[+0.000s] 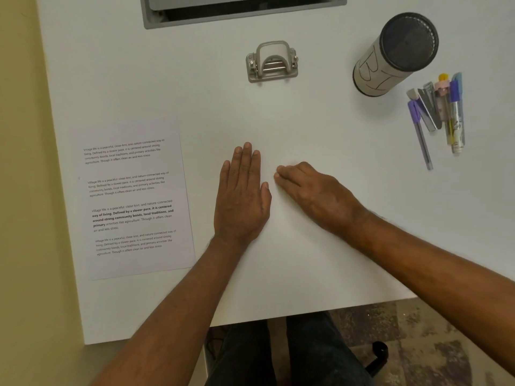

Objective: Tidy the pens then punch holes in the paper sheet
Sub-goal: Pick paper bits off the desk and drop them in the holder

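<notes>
Several pens (440,112) lie in a loose bunch at the right of the white desk (306,260), just below a cylindrical mesh pen holder (395,54) wrapped in paper, which stands empty. A grey two-hole punch (272,62) sits at the back middle. A printed paper sheet (133,201) lies flat at the left. My left hand (242,196) rests palm down in the middle of the desk, fingers together and holding nothing. My right hand (312,193) lies flat beside it, fingertips almost touching the left thumb, also with nothing in it.
A grey cable tray opening (242,12) is set in the desk's far edge. A yellow wall (25,190) runs along the left. Below the desk's front edge are my legs and a chair base (377,355) on a speckled floor.
</notes>
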{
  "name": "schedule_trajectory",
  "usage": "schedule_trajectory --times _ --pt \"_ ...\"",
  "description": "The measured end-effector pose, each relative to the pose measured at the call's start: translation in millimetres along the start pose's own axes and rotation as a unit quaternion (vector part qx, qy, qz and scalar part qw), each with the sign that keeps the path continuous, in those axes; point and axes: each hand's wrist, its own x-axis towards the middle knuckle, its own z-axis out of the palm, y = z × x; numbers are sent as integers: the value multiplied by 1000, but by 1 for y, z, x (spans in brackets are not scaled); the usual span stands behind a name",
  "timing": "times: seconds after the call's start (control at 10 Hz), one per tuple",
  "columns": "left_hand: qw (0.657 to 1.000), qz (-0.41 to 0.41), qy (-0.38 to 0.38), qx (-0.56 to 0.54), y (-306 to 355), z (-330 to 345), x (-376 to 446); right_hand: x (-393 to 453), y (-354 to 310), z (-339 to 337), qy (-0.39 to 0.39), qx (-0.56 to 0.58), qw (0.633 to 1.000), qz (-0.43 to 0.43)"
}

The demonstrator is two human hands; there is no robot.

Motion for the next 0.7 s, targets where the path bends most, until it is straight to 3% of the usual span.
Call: schedule_trajectory --times 0.1,0.4,0.6,0.7 --pt "1000 -2 0 1 0 0 0 5 2 -9 -74 13 997 5" --pt "1000 1 -6 7 0 0 0 14 -5 -19 -109 17 993 48" --pt "1000 1 -4 6 0 0 0 19 -11 -18 -63 64 986 140" --pt "1000 -2 -8 -7 2 -2 1 21 -7 -19 18 199 940 275"
